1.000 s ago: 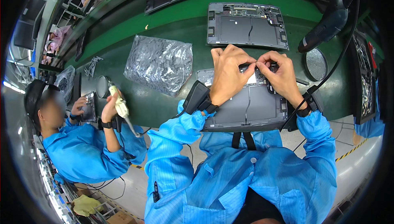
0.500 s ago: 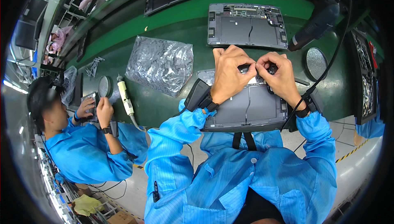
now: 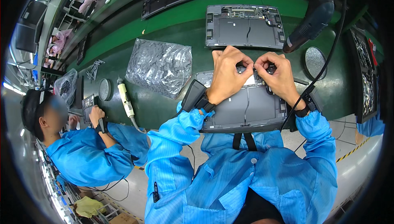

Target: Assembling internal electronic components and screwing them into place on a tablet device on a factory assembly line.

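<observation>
In front of me an opened laptop base (image 3: 262, 105) lies on the green bench, its grey battery and a dark cable showing. Above its circuit board, my left hand (image 3: 230, 74) and my right hand (image 3: 279, 74) meet at the fingertips. Thumb and forefinger of each are pinched together. Whatever sits between them is too small or hidden to name. My hands cover much of the board behind them. A second opened laptop base (image 3: 230, 29) lies just beyond my hands, its board and battery uncovered.
A clear plastic bag of dark parts (image 3: 160, 66) lies left of my hands, beside a pale electric screwdriver (image 3: 125, 99). A dark handheld device (image 3: 310, 25) and a round dish (image 3: 316, 63) stand at right. A co-worker (image 3: 88, 154) in blue sits at left.
My hands stay pinched together over the board with barely any shift. The co-worker at left has leaned back a little and moved their hands on their own part.
</observation>
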{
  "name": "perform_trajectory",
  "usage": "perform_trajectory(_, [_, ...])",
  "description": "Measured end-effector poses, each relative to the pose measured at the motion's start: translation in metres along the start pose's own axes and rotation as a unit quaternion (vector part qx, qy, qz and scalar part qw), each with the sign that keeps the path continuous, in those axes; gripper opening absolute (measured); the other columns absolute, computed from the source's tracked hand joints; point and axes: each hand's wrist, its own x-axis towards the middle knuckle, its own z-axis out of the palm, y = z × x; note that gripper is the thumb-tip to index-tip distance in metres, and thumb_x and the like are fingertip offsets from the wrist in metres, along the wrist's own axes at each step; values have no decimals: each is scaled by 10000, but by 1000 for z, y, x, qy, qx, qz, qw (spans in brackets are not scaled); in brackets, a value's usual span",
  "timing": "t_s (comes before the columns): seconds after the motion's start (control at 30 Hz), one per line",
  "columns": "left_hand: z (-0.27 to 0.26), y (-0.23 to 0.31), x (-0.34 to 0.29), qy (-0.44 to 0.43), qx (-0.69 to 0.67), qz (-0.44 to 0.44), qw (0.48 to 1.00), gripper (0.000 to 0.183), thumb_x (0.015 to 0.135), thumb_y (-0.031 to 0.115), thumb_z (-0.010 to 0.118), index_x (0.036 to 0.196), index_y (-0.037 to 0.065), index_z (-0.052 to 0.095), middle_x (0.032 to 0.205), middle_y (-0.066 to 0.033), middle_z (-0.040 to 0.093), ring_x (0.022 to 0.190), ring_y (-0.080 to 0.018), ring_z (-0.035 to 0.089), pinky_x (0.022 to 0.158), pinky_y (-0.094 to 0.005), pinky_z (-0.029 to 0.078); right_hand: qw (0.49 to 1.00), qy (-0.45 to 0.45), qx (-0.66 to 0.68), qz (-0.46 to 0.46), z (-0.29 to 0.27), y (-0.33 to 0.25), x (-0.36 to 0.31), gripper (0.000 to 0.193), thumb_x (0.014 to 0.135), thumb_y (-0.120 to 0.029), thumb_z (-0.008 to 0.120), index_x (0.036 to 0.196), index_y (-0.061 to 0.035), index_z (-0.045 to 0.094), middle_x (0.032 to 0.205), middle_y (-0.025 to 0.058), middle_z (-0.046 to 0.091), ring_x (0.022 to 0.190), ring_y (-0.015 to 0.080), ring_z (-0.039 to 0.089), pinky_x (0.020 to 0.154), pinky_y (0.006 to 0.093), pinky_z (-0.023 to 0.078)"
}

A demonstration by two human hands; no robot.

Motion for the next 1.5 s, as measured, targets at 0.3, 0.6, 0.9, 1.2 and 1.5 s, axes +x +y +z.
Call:
perform_trajectory(0.3, [0,0,0,5,-27,-20,999,130,845,184,851,945,106,826,930,5,766,1020,-193,654,945,-390,347,1000,19,1,12,2,-1,0,73,860,-119,790,886,-66,747,802,27,712,762,173,638,806,346,420])
perform_trajectory(0.6, [-1,1,0,-2,-23,-36,999,115,846,180,847,932,106,827,921,3,767,994,-189,654,954,-389,350,1000,17,-14,1,1,-3,0,66,849,-111,793,880,-71,749,791,18,713,756,170,634,811,344,420])
perform_trajectory(0.9, [9,4,-2,37,-77,-90,992,128,890,195,833,921,72,810,930,-45,774,954,-218,681,948,-396,415,995,55,-51,-69,3,-5,-2,82,851,-89,802,919,-56,770,798,35,728,745,190,643,816,355,424])
perform_trajectory(1.2, [11,5,-1,17,-55,-55,997,133,920,122,791,986,7,795,923,-111,802,899,-215,742,832,-363,546,998,30,-48,-39,-5,-1,1,102,886,-127,822,966,-68,800,855,30,761,772,186,660,856,357,414])
perform_trajectory(1.5, [15,8,3,15,-108,-61,992,149,863,63,836,986,-11,799,939,-128,818,889,-203,775,845,-347,570,997,75,-14,-4,-3,0,-1,95,866,-110,838,939,-59,805,831,33,759,765,184,650,830,340,440])
